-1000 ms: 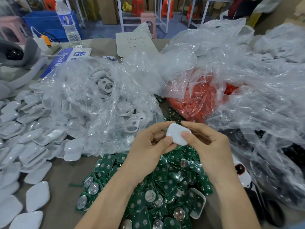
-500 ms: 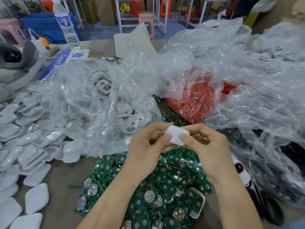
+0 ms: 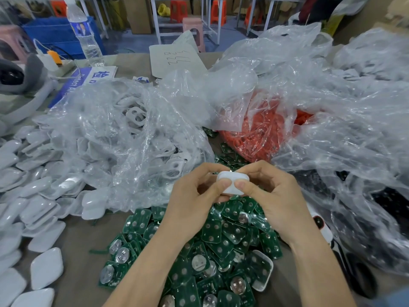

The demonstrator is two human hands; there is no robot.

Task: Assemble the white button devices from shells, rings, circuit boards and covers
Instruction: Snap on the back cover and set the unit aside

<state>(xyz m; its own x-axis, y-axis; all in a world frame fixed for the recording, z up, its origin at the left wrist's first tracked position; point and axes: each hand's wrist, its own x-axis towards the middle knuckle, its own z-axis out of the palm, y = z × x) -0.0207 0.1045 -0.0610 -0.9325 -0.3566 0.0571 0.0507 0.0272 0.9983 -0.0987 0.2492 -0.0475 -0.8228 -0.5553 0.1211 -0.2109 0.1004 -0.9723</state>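
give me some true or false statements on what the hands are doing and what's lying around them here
1. The left hand and right hand both pinch one white device. True.
2. The orange rings lie loose in the open. False: they sit inside a clear plastic bag.
3. A pile of green circuit boards lies beneath the hands. True.
4. The water bottle lies on its side. False: it stands upright at the far left.

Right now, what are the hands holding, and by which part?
One white button device, pinched between the left hand and the right hand: both thumbs press its near face, and the fingers curl over its far edge.
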